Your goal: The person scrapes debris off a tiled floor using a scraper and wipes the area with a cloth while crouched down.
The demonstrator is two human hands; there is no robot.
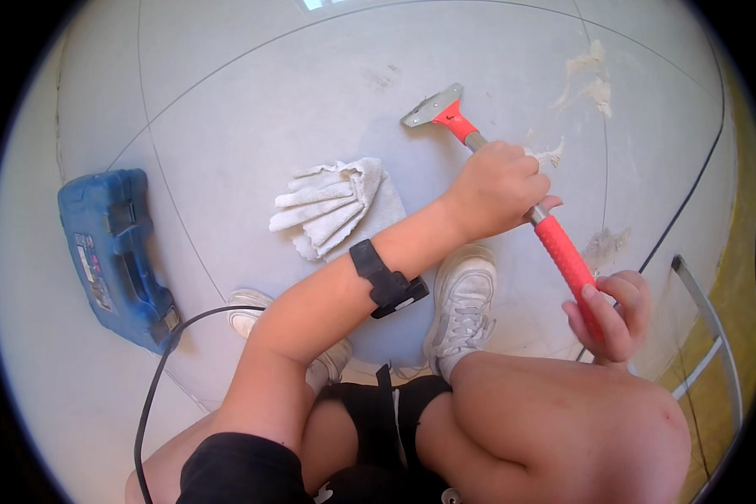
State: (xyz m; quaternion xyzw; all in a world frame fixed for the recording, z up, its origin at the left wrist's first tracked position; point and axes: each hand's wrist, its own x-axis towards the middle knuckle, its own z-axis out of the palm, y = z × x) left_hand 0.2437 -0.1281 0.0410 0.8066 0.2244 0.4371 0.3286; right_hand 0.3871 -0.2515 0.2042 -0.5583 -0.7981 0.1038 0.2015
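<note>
A long-handled scraper [564, 252] with a red grip, a metal shaft and a wide metal blade head slants across the right half of the view. My left hand [503, 186] is closed around its metal shaft, below the red neck of the head. The lower end of the red grip lies between the thumb and fingers of my right hand [614, 315]. The blade end is over the pale tiled floor [227, 126]; whether it touches is unclear. Left of my left forearm, which wears a black strap with a small device, lies a folded white cloth [327, 205].
A blue plastic tool case [116, 252] stands on the floor at left. Whitish residue [595, 91] marks the tiles at upper right. A black cable [693, 183] runs along the right, near a metal frame [715, 315]. Another cable [157, 384] curves at lower left.
</note>
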